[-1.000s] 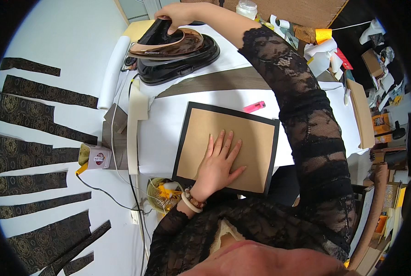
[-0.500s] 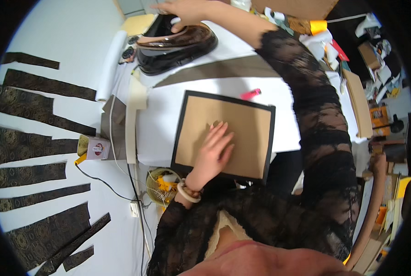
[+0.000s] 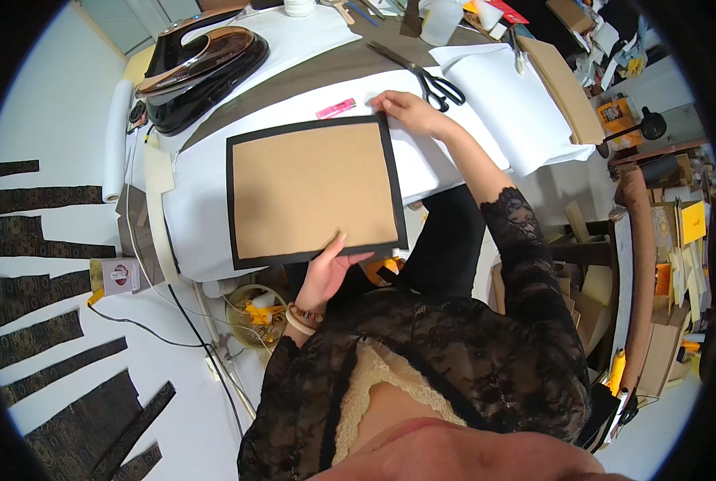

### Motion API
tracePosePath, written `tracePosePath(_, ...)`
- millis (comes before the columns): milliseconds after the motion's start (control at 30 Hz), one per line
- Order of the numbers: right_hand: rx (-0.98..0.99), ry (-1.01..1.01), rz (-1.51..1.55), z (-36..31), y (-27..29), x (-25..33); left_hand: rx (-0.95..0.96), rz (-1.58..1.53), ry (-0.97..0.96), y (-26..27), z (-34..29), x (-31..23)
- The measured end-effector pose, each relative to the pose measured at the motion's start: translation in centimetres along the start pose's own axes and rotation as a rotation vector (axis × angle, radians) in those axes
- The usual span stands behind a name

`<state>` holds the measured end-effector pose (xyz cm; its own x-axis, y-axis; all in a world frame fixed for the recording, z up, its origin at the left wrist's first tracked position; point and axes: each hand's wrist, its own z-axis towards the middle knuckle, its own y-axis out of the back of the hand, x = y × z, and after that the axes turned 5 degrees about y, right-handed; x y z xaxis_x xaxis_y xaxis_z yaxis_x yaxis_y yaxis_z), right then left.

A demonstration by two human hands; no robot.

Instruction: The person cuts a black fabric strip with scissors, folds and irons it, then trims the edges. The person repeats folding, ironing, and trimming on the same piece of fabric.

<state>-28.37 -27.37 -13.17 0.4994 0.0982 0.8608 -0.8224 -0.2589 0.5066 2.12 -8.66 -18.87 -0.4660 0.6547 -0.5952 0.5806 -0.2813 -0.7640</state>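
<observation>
A flat brown board with a black border (image 3: pixel 314 188) lies over the near edge of the white-covered table (image 3: pixel 197 232). My left hand (image 3: pixel 326 272) holds its near edge, thumb on top and the other fingers partly hidden below. At the far right corner of the board, my right hand (image 3: pixel 406 111) has its fingers bent together around the border, the fingertips only partly visible. A pink cutter-like tool (image 3: pixel 336 108) lies just beyond the far edge. Beyond my right hand are black-handled scissors (image 3: pixel 426 80).
A dark iron (image 3: pixel 201 80) stands at the far left on the table. White sheets (image 3: pixel 502 104) lie to the right beside a cardboard strip (image 3: pixel 554 88). Dark patterned fabric strips (image 3: pixel 37 200) hang at the left. A bin with yellow scraps (image 3: pixel 254 313) stands below the table edge.
My right hand has left the iron and come to the board's far right corner. My left hand, earlier flat on the board, now grips its near edge. The view has shifted.
</observation>
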Motion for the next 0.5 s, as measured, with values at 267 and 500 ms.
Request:
tracePosePath(267,-0.440,0.015,0.372,-5.1,-0.2,5.3,-0.439,0.967,-0.187,-1.7,-4.9,-0.1)
tracePosePath(500,-0.395,0.204,0.664,-10.0,-2.2,16.1,-0.532,1.508,-0.659,-1.1,-6.0,-2.7)
